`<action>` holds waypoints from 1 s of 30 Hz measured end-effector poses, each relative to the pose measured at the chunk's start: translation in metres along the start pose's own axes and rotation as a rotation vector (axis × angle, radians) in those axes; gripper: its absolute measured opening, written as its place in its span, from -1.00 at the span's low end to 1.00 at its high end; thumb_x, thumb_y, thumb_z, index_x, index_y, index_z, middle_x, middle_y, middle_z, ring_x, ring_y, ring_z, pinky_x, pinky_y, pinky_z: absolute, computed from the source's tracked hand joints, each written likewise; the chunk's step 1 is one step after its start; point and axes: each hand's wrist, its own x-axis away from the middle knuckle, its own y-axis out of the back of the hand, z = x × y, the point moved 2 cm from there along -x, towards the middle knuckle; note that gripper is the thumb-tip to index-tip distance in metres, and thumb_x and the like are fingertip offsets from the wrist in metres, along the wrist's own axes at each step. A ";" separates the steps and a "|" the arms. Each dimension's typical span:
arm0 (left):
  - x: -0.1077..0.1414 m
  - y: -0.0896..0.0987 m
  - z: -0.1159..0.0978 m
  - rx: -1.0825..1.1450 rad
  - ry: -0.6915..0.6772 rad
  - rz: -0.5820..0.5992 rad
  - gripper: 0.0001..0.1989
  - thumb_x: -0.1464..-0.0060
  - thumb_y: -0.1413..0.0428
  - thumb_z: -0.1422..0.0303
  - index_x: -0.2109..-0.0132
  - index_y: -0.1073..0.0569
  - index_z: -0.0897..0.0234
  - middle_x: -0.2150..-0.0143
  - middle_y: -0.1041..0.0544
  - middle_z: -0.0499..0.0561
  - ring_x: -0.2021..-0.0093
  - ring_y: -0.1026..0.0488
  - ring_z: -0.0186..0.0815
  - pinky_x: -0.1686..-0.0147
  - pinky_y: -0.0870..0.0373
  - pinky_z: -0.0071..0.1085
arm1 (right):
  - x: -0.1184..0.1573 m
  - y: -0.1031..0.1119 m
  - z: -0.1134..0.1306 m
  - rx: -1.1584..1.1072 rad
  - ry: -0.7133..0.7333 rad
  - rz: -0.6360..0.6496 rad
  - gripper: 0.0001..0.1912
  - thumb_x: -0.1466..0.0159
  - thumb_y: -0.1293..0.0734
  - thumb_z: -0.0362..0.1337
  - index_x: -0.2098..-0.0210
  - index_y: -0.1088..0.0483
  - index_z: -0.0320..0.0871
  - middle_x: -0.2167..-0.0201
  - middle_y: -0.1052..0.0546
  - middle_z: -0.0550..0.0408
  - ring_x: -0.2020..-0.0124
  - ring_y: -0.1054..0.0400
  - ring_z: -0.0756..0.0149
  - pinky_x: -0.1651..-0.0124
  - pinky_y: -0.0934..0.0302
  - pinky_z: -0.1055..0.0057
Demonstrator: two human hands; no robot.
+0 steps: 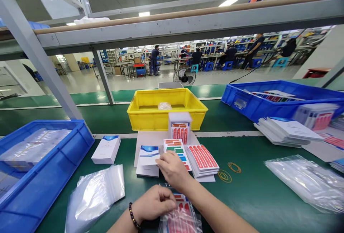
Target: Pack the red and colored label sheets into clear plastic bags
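Note:
My left hand (pixel 158 202), with a bead bracelet at the wrist, pinches the mouth of a clear plastic bag (pixel 181 222) that holds red and white label sheets. Farther forward, my right hand (pixel 173 168) grips the right edge of the top white booklet (pixel 149 156), its corner slightly raised from the booklet stack (pixel 147 171). Right of that stack lie colourful label sheets (pixel 176 147) and a pile of red striped sheets (pixel 202 159). Another upright bundle of sheets (pixel 180 129) stands behind them against the yellow bin.
A yellow bin (pixel 168 120) stands at the back centre, blue bins (pixel 53 175) (pixel 242 105) at both sides. Clear bags (pixel 94 197) lie left, more bags (pixel 306 179) right. Rubber bands (pixel 224 176) and a small booklet stack (pixel 106 149) rest on the green table (pixel 249 190). People work far behind.

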 end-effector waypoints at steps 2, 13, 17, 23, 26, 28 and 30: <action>-0.002 0.005 0.003 0.317 -0.061 -0.031 -0.30 0.20 -0.03 -0.20 0.29 -0.46 0.46 0.69 -0.24 -0.09 0.74 -0.03 -0.56 0.72 0.06 -0.61 | 0.005 0.021 -0.003 -0.060 0.034 -0.112 -0.81 -0.24 -0.14 -0.46 0.30 -0.38 -0.23 0.46 -0.38 0.04 0.40 -0.16 0.34 0.25 -0.06 0.35; -0.003 0.012 -0.004 0.982 0.138 -0.278 -0.65 0.17 -0.16 0.41 0.17 -0.46 0.53 0.26 -0.54 0.21 0.26 -0.49 -0.15 0.18 -0.35 -0.30 | 0.048 0.057 -0.026 -0.368 -0.133 -0.106 -0.75 -0.30 -0.06 -0.34 0.18 -0.33 -0.19 0.34 -0.42 -0.02 0.29 -0.29 0.28 0.23 -0.19 0.30; -0.003 0.008 -0.007 0.882 0.142 -0.236 -0.64 0.19 -0.21 0.46 0.15 -0.47 0.50 0.25 -0.54 0.22 0.30 -0.50 -0.14 0.23 -0.37 -0.27 | 0.062 0.035 -0.051 -0.031 -0.303 0.027 -0.69 -0.18 -0.20 -0.35 0.07 -0.31 -0.21 0.11 -0.38 -0.11 0.02 -0.20 0.08 -0.04 -0.06 0.03; -0.003 0.005 -0.004 0.884 0.181 -0.135 -0.67 0.10 -0.22 0.37 0.19 -0.47 0.54 0.29 -0.54 0.28 0.32 -0.51 -0.16 0.28 -0.39 -0.33 | 0.067 0.024 -0.053 0.058 -0.383 0.241 -0.59 -0.07 -0.30 -0.39 0.05 -0.32 -0.22 0.14 -0.38 -0.08 -0.05 -0.12 0.03 -0.17 0.21 -0.11; -0.003 0.003 0.001 0.895 0.221 -0.151 -0.69 0.02 -0.17 0.33 0.22 -0.47 0.56 0.29 -0.54 0.30 0.29 -0.51 -0.12 0.22 -0.37 -0.29 | 0.064 0.029 -0.054 -0.011 -0.375 0.151 -0.82 -0.18 -0.25 -0.32 0.22 -0.39 -0.16 0.25 -0.42 -0.01 0.04 -0.22 0.11 -0.13 0.12 -0.07; -0.004 0.002 0.004 0.896 0.242 -0.181 -0.70 0.01 -0.16 0.33 0.23 -0.47 0.57 0.29 -0.54 0.30 0.28 -0.51 -0.11 0.16 -0.35 -0.25 | 0.063 0.035 -0.056 -0.046 -0.355 0.014 -0.82 -0.25 -0.16 -0.34 0.28 -0.40 -0.15 0.32 -0.44 0.02 0.14 -0.28 0.20 -0.09 0.03 0.00; -0.005 0.002 0.005 0.902 0.261 -0.230 -0.70 0.00 -0.14 0.33 0.23 -0.47 0.58 0.27 -0.53 0.31 0.26 -0.50 -0.08 0.10 -0.32 -0.19 | 0.060 0.043 -0.055 -0.070 -0.314 -0.153 -0.77 -0.28 -0.12 -0.39 0.25 -0.39 -0.15 0.35 -0.44 0.03 0.23 -0.30 0.27 -0.03 -0.06 0.09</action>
